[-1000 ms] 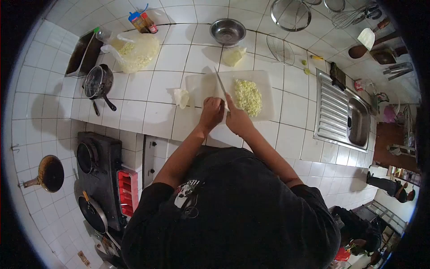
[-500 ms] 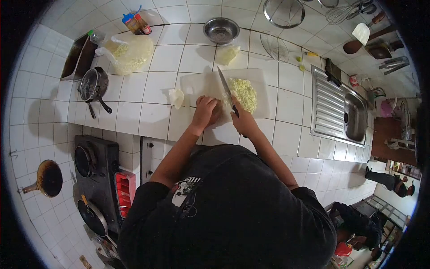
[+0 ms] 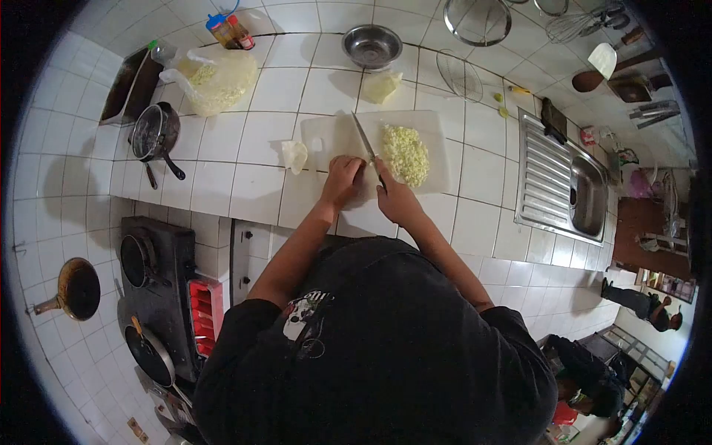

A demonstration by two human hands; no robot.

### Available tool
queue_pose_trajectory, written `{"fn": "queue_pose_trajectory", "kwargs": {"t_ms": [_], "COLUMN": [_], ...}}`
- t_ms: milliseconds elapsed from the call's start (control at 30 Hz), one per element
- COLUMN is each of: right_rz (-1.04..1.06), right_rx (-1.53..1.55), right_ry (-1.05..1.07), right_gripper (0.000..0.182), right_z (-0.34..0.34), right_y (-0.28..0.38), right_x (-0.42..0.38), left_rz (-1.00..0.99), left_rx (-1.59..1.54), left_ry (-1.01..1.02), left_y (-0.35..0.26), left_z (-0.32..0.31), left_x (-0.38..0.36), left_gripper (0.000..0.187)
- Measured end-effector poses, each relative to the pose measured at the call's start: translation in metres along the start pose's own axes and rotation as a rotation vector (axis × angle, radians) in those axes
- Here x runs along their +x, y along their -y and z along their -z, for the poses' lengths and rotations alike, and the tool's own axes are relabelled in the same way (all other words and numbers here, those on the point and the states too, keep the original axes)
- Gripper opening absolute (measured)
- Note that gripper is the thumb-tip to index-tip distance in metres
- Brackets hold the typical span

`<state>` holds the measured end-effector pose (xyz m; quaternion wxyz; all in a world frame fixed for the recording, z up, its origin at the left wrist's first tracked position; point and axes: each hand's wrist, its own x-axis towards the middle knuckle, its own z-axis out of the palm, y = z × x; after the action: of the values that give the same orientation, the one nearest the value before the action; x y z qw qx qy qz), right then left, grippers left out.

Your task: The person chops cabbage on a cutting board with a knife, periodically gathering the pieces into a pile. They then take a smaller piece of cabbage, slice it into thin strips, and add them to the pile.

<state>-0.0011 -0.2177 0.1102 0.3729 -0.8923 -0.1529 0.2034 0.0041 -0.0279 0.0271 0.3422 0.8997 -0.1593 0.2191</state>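
Note:
My right hand [image 3: 398, 199] is closed round the handle of a long knife [image 3: 363, 137], whose blade points up and to the left over the pale cutting board [image 3: 437, 133]. My left hand [image 3: 344, 180] rests on the board's lower left part, fingers bent together, left of the blade; what lies under them is too hidden to name. A heap of finely chopped pale green vegetable [image 3: 406, 154] lies on the board to the right of the knife. Beyond the board sits a pale leafy piece [image 3: 382, 87], and another piece [image 3: 294, 157] lies left of it.
Behind the board stands a metal bowl [image 3: 371, 47]. A plastic bag of chopped vegetable [image 3: 219, 83] and a black pan [image 3: 156, 132] are at the left. The sink [image 3: 587, 196] lies at the right, a stove [image 3: 159, 289] at lower left. Two other people are at far right.
The knife and my right hand have shifted slightly left, towards my left hand. The blade now stands apart from the chopped heap. The view has tilted a little.

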Motion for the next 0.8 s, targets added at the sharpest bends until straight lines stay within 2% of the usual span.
{"fn": "queue_pose_trajectory", "kwargs": {"t_ms": [133,267,367,433,533,633,733,800], "right_rz": [-0.055,-0.136,-0.086,0.08,-0.019,0.057,0.04,0.001], "right_rx": [-0.011,-0.036,-0.016,-0.081,-0.05,-0.14,-0.008,-0.046], "right_ry": [0.066,0.153,0.13,-0.091,0.001,0.023,0.026,0.02], "right_gripper": [0.072,0.072,0.075,0.073,0.074,0.077,0.08,0.08], "right_z": [0.021,0.036,0.017,-0.01,-0.017,0.001,0.003,-0.009], "right_y": [0.026,0.045,0.025,0.002,-0.003,0.005,0.013,0.014], "right_x": [-0.003,0.0,0.006,0.01,0.008,0.016,0.016,0.014], "left_rz": [0.085,0.091,0.107,0.111,0.089,0.148,0.123,0.097], "left_rx": [-0.03,-0.003,0.015,0.03,0.129,0.049,0.087,0.17], "left_ry": [-0.038,-0.029,-0.021,0.041,-0.016,0.019,-0.006,-0.011], "left_y": [-0.01,-0.007,-0.011,-0.009,-0.012,-0.015,-0.016,-0.01], "left_z": [0.004,0.001,0.006,0.003,0.004,0.005,0.005,0.003], "left_x": [0.003,0.003,0.006,0.005,0.005,0.006,0.005,0.005], "left_gripper": [0.017,0.017,0.017,0.016,0.013,0.021,0.019,0.017]}}
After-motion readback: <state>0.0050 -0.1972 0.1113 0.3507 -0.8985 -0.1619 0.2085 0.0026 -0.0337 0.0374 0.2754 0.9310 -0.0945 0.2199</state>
